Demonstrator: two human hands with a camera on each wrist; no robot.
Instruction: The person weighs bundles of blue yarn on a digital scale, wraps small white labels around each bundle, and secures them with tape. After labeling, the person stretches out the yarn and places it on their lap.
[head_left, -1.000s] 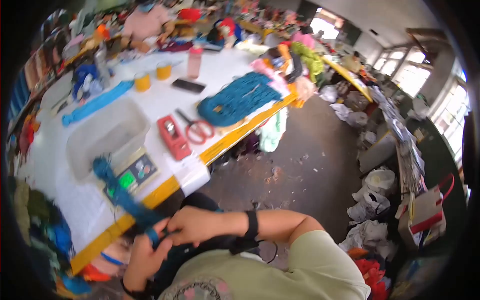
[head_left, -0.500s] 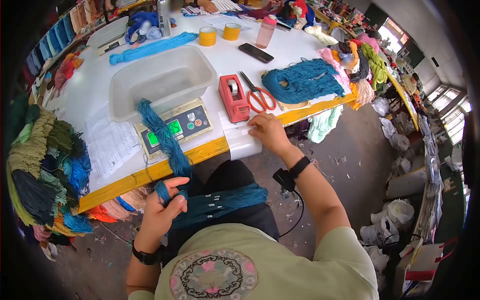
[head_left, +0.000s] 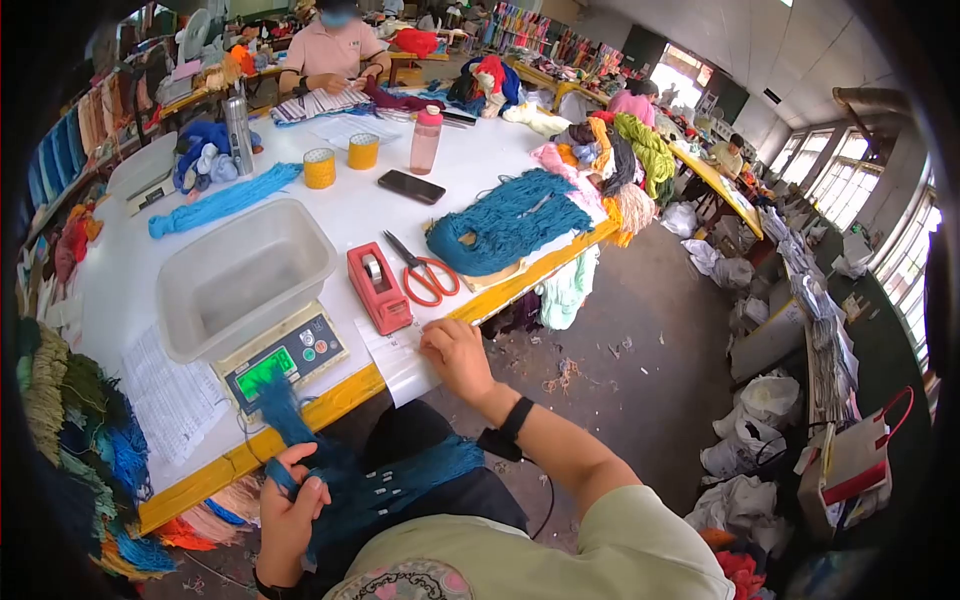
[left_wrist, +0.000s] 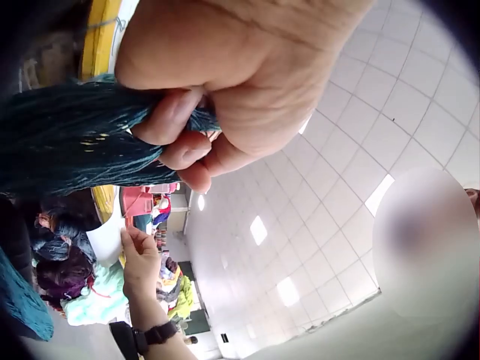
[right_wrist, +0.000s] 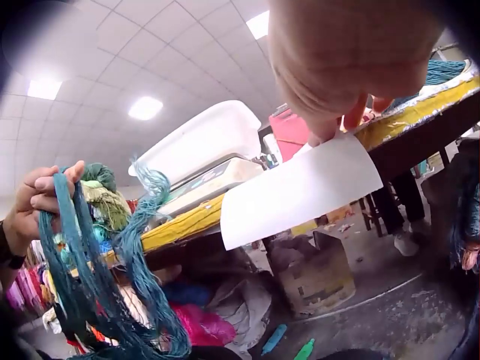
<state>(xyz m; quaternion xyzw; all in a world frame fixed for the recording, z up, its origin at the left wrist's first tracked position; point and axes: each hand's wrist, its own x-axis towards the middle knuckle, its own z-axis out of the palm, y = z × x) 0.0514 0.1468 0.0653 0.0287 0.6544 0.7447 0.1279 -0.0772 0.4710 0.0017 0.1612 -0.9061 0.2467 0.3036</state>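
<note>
A teal yarn skein (head_left: 345,478) is looped over the fingers of my left hand (head_left: 289,505), which grips it above the lap. Strands hang down in the right wrist view, and one end trails up to the scale. Small white tags (head_left: 383,490) sit along the part across the lap. At the table's front edge, my right hand (head_left: 458,355) pinches with bent fingertips at a white sheet (head_left: 402,366) with faint print. The sheet overhangs the edge; in the right wrist view the fingertips (right_wrist: 322,137) are at its upper border.
A digital scale (head_left: 283,358) with a lit green display stands before a translucent plastic bin (head_left: 190,318). Beside the sheet are a red tape dispenser (head_left: 380,292) and red-handled scissors (head_left: 430,280). A larger teal skein (head_left: 515,225) lies further right. Across the table sits a masked person (head_left: 332,60).
One second ago both hands were together on the yarn. My right hand has since moved right to the sheet, its fingertips now bent closer together. The left keeps the skein; the head view has shifted.
</note>
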